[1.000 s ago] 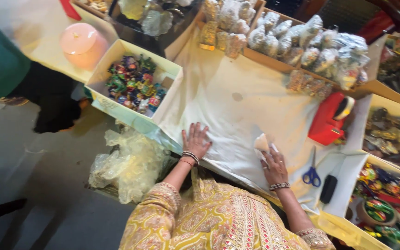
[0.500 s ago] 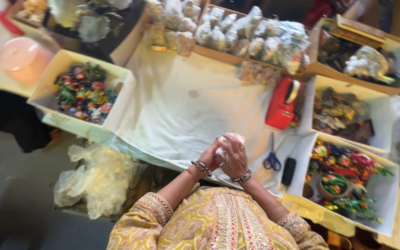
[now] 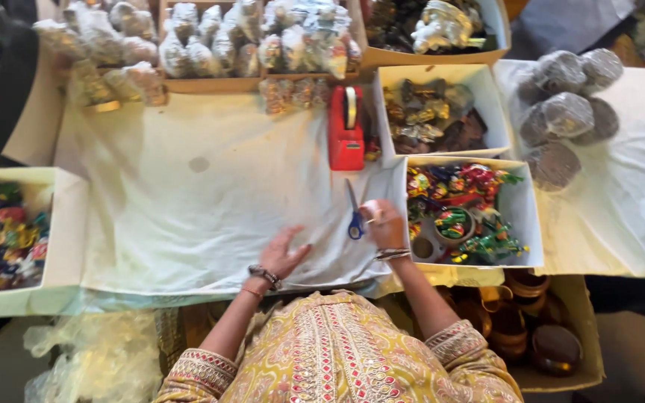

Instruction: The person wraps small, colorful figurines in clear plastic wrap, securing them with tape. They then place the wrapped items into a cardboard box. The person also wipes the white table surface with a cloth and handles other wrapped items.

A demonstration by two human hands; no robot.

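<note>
Left hand flat, open, empty on white cloth-covered desk; right hand pinching small pale wrapper beside blue-handled scissors — could nick fingers

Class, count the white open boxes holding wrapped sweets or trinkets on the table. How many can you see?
3, possibly more out of frame. One box of colourful sweets sits far left; one beside the right hand; a third, with gold and brown pieces, lies just behind it.

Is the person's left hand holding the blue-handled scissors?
No: the left hand lies flat and empty on the white cloth, while the scissors lie beside the right hand.
</note>
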